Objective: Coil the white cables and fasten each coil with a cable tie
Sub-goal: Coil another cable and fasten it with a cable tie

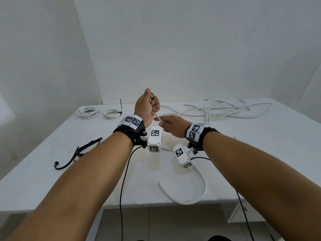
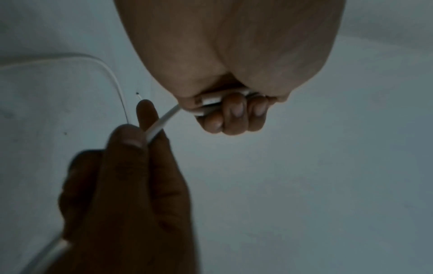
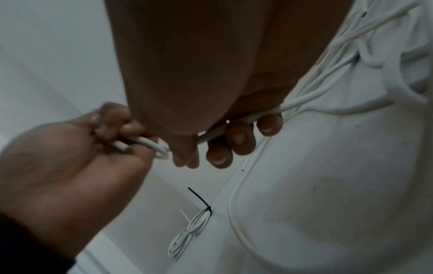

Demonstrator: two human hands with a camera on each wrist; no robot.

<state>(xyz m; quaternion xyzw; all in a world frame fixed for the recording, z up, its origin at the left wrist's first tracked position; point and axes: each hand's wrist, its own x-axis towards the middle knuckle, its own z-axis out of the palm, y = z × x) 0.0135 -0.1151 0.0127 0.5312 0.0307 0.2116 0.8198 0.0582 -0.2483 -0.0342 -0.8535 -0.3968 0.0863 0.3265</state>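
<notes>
White table (image 1: 52, 171); white walls (image 1: 173, 49); tiled floor (image 1: 165, 223)

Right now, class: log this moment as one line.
left hand: grips white cable end | right hand: pinches same cable | two coils tied | loose cables left | black ties on table

The right wristband (image 1: 195, 132) carries tiny marks that look like "R1" and "R2". Its other patches are only black-and-white square code patterns.
</notes>
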